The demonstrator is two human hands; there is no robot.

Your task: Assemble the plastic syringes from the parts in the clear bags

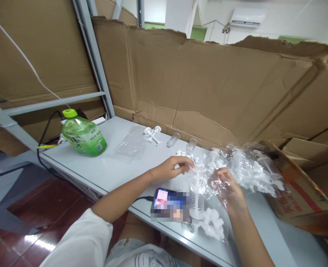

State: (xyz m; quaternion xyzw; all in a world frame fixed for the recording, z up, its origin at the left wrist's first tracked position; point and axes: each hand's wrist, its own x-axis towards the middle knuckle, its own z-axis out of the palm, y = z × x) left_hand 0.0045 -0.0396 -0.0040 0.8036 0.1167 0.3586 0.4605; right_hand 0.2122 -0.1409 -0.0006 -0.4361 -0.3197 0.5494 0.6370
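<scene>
Right hand point(233, 191) grips clear bag point(199, 198) of white parts, right of phone point(168, 204); left hand point(173, 167) curled alongside, hold unclear. Loose pinch could drop bag off near edge of table point(111, 170).

You can't tell apart the blurred white parts point(212, 224) in the clear bag point(204, 194); pixelated blocks cover much of the phone point(165, 203), lower centre; the right edge cuts off the carton point(296, 193).

A loose white sleeve point(79, 237) ends near the left elbow; the shirt front point(153, 257) carries thin dark lines (a print, only partly in view). Pale greyish shorts point(117, 253) cover the lap. The left hand point(171, 168) and right hand point(230, 187) are bare.
</scene>
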